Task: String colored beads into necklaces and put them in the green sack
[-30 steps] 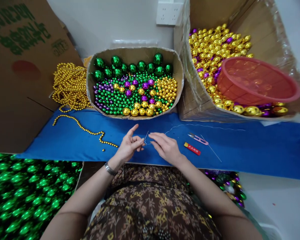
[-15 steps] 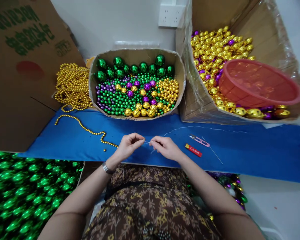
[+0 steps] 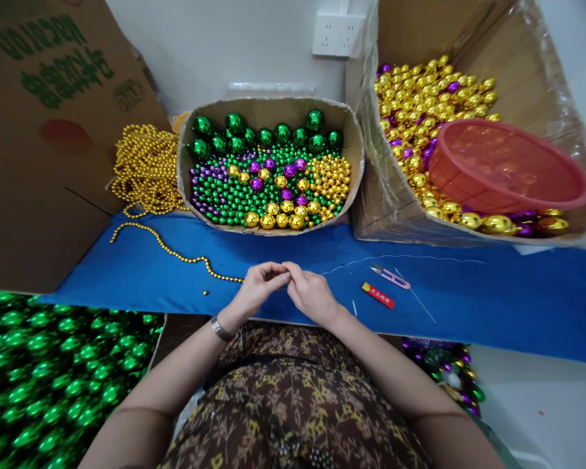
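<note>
My left hand and my right hand meet fingertip to fingertip above the front of the blue cloth. Both are closed in a pinch on a thin white thread, though the spot between the fingers is mostly hidden. From behind my right hand the thread trails off to the right over the cloth. A strand of small gold beads runs from the left up to my left hand, where its end goes out of sight. One loose gold bead lies below the strand.
Behind my hands stands a cut-down carton of green, purple and gold beads. Gold bead strands are heaped left of it. Pink thread snips, a needle-like rod and a red packet lie right. A red basket sits in another carton.
My hands have come together, closing the short gap where thread showed between them. My right hand has shifted left and turned. The bead strand lies straighter near my left hand.
</note>
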### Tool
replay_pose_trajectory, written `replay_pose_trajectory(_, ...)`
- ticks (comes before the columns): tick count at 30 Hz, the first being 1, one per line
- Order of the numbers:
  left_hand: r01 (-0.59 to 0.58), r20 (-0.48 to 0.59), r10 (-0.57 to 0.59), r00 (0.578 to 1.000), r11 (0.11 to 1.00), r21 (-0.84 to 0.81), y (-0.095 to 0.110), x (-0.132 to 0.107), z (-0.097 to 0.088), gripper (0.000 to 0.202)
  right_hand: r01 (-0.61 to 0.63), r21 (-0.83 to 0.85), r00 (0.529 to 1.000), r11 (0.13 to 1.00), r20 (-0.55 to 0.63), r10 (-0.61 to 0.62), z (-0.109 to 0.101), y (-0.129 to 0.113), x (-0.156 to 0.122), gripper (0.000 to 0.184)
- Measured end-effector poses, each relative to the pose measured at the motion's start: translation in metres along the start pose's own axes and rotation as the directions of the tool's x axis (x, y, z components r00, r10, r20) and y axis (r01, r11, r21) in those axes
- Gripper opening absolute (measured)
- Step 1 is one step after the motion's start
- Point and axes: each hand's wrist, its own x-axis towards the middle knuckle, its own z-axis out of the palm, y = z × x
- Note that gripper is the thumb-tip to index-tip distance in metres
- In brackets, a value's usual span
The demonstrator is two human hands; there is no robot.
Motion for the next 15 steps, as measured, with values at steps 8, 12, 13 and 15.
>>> replay_pose_trajectory(8,0.014,-0.033,-0.011,0.999,0.996,0.087,-0.009,0.005,-0.003,0.033,-0.13,-0.001,0.977,0.992,0.171,0.128,-0.006,-0.002,0.004,0.024)
replay_pose_trajectory(12,0.067,-0.001,-0.067,0.998,0.998,0.003,-0.003,0.004,-0.008,0.034,-0.025,-0.006,0.997,1.0,0.071,0.026,-0.011,0.007,-0.004,0.013)
replay_pose_trajectory(13,0.077,0.015,-0.077,0.997,0.997,-0.009,-0.001,0.004,-0.009,0.033,0.018,-0.052,0.998,0.998,0.055,-0.015,-0.013,0.01,-0.005,0.012)
replay_pose_trajectory(15,0.092,0.047,-0.092,0.995,0.996,-0.013,0.002,0.004,-0.011,0.033,0.068,-0.129,0.997,0.989,0.03,-0.065,-0.019,0.015,-0.006,0.015)
